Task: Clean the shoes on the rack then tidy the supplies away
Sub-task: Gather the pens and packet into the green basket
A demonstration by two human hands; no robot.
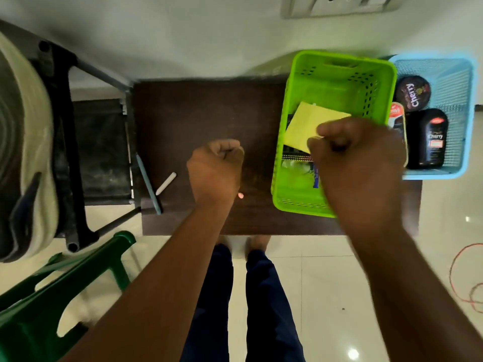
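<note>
Over green basket (337,64), yellow cloth (311,124) apparently in right-hand grip (352,152)

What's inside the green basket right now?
In the green basket: a yellow cloth pinched by the right hand, with dark packets beneath it. That hand and the cloth cover the rest of the contents.

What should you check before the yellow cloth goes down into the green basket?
1. Right hand pinches the yellow cloth firmly: ok.
2. Cloth is over the green basket: ok.
3. Room in the basket: cannot tell, some items already lie inside.
4. Left hand out of the way, curled over the dark table, holding nothing: ok.
5. All supplies collected: not ok, a white stick and a blue tool lie on the table.
</note>
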